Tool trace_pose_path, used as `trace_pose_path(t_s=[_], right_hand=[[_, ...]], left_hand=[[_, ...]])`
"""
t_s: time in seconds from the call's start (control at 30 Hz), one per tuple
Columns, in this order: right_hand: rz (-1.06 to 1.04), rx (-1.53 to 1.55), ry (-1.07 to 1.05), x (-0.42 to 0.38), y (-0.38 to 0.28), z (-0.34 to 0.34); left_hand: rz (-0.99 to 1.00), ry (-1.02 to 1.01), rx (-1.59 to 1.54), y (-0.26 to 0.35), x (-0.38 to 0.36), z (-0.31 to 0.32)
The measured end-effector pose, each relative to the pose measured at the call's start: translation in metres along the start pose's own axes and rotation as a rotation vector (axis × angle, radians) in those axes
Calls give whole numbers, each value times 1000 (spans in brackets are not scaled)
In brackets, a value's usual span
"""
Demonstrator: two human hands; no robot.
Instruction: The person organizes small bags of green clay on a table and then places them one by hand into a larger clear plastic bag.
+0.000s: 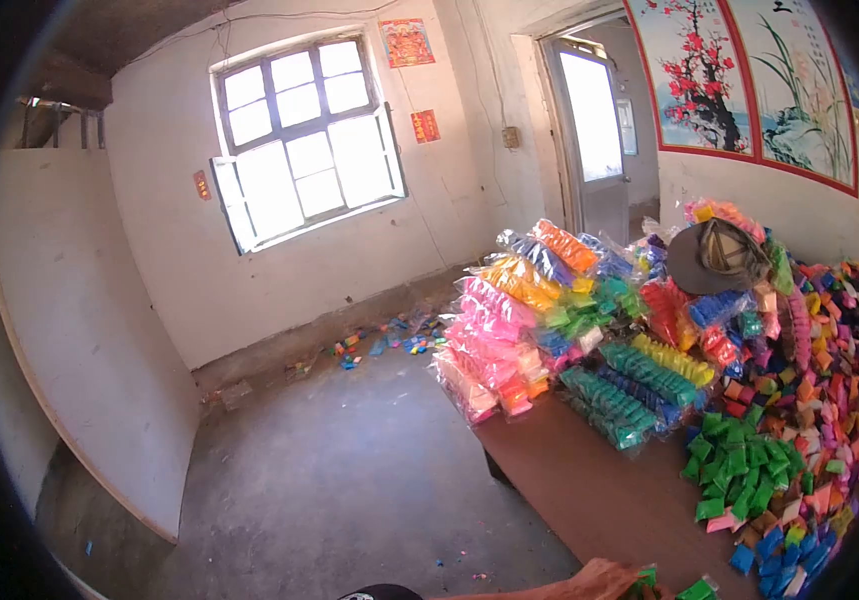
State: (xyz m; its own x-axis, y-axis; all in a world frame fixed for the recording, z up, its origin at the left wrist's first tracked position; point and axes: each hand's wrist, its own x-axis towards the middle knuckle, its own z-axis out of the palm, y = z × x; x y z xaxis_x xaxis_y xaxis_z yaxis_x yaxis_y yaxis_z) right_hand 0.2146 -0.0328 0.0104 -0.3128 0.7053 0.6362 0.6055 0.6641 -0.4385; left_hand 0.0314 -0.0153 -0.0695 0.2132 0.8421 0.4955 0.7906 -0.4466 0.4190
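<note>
Green packet [647,576] right at one of hands [607,581]

Bags: pink [494,305], orange [564,245], yellow [671,358], teal [604,410], dark blue [639,395]. Packets [739,465]: bright green. Pile [839,370]: mixed red, pink, orange, yellow, blue, green, white. Cap [684,255]: grey-brown, tan inside. Table [599,475]: reddish brown. Floor [349,470]: grey. Wall [169,200]: off-white. Posters [694,80]: red borders, pale ground; one patterned with red-pink blossoms on dark branches, the other with green blades.
</note>
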Motion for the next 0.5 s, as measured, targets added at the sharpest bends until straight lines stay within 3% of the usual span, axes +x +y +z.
trace_pose_path(t_s=[0.1,0.13,0.17,0.23,0.27,0.33,0.37,0.5], right_hand=[[25,4,15,-1,5,4],[48,-9,11,-7,8,8],[88,21,13,-13,13,20],[114,3,22,-17,27,37],[175,33,15,-12,19,30],[278,59,-30,-20,24,32],[243,49,-10,-21,24,31],[252,92,-16,-13,20,18]], left_hand=[[-305,-212,105,-11,2,2],[-256,-296,225,-16,3,-12],[-371,-434,159,-8,21,-46],[-567,-306,-788,-23,3,-28],[-563,-292,-854,-17,5,-32],[-219,-234,-40,11,11,-42],[-163,-151,111,14,10,-41],[-322,-67,161,0,12,-56]])
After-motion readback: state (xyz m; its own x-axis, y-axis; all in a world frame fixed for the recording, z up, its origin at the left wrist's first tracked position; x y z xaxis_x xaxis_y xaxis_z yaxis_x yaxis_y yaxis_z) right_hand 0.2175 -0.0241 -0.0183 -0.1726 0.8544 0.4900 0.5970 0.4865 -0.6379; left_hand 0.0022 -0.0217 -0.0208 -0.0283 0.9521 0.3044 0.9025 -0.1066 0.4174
